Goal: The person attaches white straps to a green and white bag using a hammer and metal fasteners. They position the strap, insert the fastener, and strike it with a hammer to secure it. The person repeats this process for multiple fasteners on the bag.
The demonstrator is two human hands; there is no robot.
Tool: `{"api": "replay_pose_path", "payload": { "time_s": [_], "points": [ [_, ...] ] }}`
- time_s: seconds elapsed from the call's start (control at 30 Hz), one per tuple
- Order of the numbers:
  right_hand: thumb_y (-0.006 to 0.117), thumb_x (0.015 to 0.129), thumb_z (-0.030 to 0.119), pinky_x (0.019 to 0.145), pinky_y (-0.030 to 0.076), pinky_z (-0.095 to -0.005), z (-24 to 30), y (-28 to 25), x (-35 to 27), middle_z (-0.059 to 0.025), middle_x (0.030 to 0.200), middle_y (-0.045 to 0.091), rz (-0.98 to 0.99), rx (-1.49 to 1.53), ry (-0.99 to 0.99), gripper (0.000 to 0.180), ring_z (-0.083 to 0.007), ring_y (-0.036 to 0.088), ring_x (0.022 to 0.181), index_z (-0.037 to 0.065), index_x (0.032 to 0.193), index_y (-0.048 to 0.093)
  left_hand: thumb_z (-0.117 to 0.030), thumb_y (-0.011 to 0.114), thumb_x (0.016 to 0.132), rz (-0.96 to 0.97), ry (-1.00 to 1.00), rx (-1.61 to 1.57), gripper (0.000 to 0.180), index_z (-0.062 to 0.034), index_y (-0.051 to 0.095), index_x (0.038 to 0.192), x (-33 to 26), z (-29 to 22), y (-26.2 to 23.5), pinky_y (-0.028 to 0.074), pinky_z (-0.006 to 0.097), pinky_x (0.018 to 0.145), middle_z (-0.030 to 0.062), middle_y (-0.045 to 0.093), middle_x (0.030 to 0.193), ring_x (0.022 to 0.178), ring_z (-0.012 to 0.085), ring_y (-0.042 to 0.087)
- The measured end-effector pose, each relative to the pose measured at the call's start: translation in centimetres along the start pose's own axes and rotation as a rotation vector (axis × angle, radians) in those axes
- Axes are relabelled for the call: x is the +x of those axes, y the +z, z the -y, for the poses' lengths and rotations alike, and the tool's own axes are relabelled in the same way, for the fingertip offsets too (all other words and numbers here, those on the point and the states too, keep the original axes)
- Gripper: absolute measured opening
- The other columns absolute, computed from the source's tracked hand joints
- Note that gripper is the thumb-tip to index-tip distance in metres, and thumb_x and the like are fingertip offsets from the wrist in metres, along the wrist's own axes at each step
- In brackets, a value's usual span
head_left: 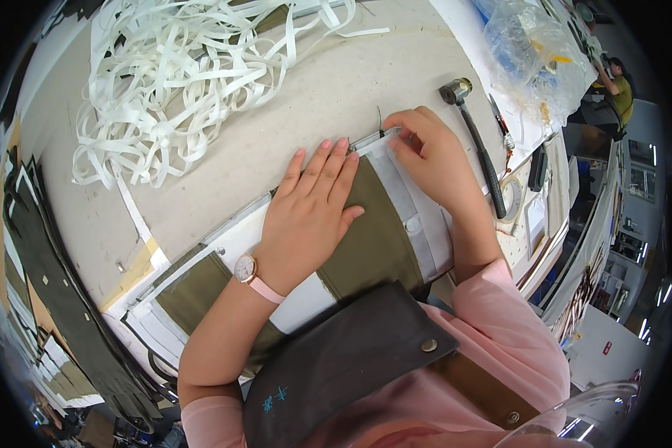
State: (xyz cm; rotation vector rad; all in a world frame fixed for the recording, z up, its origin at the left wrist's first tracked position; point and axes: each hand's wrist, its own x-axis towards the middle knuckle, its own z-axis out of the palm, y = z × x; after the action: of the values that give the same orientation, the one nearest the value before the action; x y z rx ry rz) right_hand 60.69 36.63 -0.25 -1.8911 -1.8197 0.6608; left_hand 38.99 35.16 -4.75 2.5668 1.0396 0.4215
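A long panel (373,231) with olive fabric and white and grey bands lies slantwise before me, close against my dark apron. My left hand (302,205) rests flat on it, fingers spread toward its far edge, a watch with a pink strap on that wrist. At the far right corner of the panel, my right hand (429,153) has its thumb and forefinger curled together on the edge, by a grey translucent strip (402,179). A short dark thread (380,118) sticks up beside those fingertips. What exactly lies between them is partly hidden.
A hammer (479,142) with a black handle lies right of my right hand, near a tape roll (509,198) and a clear plastic bag (537,60). White ribbon (187,89) is heaped at the far left. Dark strips (67,291) hang over the table's left side. Another person (616,89) is at far right.
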Motion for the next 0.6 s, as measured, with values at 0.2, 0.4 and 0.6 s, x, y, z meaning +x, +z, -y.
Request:
{"api": "replay_pose_path", "payload": {
  "time_s": [0.2,0.4,0.6],
  "points": [
    [0.069,0.084,0.009,0.065,0.046,-0.0353,-0.9,0.0,0.3,-0.0109,0.084,0.058,0.054,-0.038,0.028,0.011,-0.0241,0.058,0.072,0.001,0.087,0.061,-0.039,0.062,0.095,-0.004,0.001,0.001,0.063,-0.0035,0.048,0.145,0.0,0.0,0.0,0.024,0.047,0.122,0.013,0.044,0.155,0.145,0.0264,0.038],
    [0.068,0.083,0.009,0.064,0.045,-0.0363,-1.7,0.7,0.8,-0.0124,0.082,0.059,0.01,-0.094,0.018,0.013,-0.0268,0.057,0.071,0.0,0.082,0.059,-0.039,0.062,0.095,0.0,0.004,-0.011,0.063,-0.0036,0.048,0.145,0.1,0.0,-0.1,0.025,0.047,0.121,0.0131,0.044,0.155,0.145,0.0264,0.038],
    [0.067,0.082,0.01,0.066,0.048,-0.0393,-1.7,1.0,0.9,-0.014,0.081,0.06,-0.01,-0.122,0.016,0.013,-0.0301,0.059,0.073,0.0,0.08,0.059,-0.035,0.065,0.093,-0.004,-0.005,-0.047,0.065,-0.0043,0.046,0.147,0.0,0.1,-0.2,0.026,0.047,0.121,0.0131,0.042,0.156,0.145,0.0276,0.038]
  ]
}}
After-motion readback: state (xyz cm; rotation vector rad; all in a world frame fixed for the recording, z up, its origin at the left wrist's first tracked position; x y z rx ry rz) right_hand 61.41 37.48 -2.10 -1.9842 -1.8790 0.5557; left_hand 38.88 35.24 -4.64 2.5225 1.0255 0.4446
